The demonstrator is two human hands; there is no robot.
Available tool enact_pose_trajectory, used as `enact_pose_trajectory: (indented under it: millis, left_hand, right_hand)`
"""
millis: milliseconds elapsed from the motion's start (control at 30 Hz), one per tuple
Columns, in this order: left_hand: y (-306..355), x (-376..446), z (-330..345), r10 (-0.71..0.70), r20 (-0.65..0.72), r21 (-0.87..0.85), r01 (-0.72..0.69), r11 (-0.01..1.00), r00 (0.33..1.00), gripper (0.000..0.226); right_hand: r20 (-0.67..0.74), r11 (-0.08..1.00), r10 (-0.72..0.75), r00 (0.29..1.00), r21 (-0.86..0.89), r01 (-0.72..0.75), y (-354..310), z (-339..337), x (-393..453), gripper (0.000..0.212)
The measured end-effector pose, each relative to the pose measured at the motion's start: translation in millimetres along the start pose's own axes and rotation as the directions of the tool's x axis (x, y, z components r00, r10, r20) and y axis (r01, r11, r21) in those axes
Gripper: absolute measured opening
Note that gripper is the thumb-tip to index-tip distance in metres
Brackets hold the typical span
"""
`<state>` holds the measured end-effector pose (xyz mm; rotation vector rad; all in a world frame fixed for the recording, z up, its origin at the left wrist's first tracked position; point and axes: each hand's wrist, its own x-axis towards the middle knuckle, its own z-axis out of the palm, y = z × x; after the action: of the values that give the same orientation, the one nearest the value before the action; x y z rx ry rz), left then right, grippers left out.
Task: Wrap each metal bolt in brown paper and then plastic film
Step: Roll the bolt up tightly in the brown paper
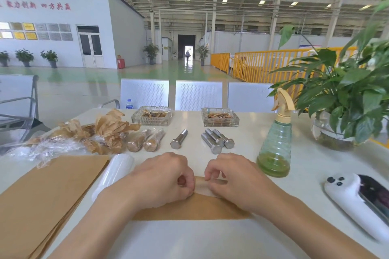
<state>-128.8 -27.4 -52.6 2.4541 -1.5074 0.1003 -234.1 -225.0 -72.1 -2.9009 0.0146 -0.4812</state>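
Paper-rolled bolt under both hands' fingers

White table. Two glass ashtrays at far edge, left one and right one, both holding cigarette butts. Green-tinted spray bottle with beige trigger stands right of centre. Potted leafy plant in glass bowl at far right corner. White device with dark screen lies near right edge. Water bottle pokes up behind table. Three perforated metal chair backs beyond. Yellow railing, green floor, distant person in doorway.
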Motion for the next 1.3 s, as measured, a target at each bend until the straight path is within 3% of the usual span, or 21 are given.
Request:
enact_pose_trajectory:
  millis: [200,467,700,933,1033,1200,1300]
  left_hand:
    - [6.9,-3.5,0.7,0.12,-0.012,0.216,-0.114,0.97,0.993,0.022]
    - [-14.0,-13.4,-22.1,-0.01,0.002,0.225,0.009,0.974,1.0,0.015]
    - [-9.0,-22.7,-11.3,0.167,-0.08,0.413,-0.12,0.903,0.983,0.016]
    - [-8.6,-24.1,-6.9,0.107,0.002,0.305,-0.102,0.947,0.994,0.019]
    - [1.2,-24.2,-7.7,0.178,-0.002,0.271,-0.171,0.947,0.984,0.02]
    - [18.4,-15.4,-4.0,0.254,0.118,0.236,-0.275,0.932,0.96,0.042]
    - [25.1,-10.3,-3.7,0.277,0.123,0.257,-0.301,0.918,0.953,0.033]
  right_hand:
    - [-0.003,0.997,-0.076,0.997,-0.019,0.076,-0.9,4.7,-3.9,0.02]
    - [-0.037,0.997,-0.082,0.996,-0.007,0.082,1.3,8.9,-6.4,0.021]
    - [-0.09,0.996,-0.086,0.992,0.008,0.087,3.8,15.2,-11.3,0.018]
    - [-0.113,0.994,-0.102,0.988,0.016,0.105,5.5,16.4,-12.5,0.018]
    - [-0.117,0.994,-0.107,0.987,0.017,0.11,5.8,17.6,-11.9,0.019]
    - [-0.114,0.992,-0.117,0.987,0.022,0.121,6.2,16.6,-12.4,0.019]
    - [-0.116,0.992,-0.12,0.986,0.024,0.123,5.8,16.1,-13.0,0.019]
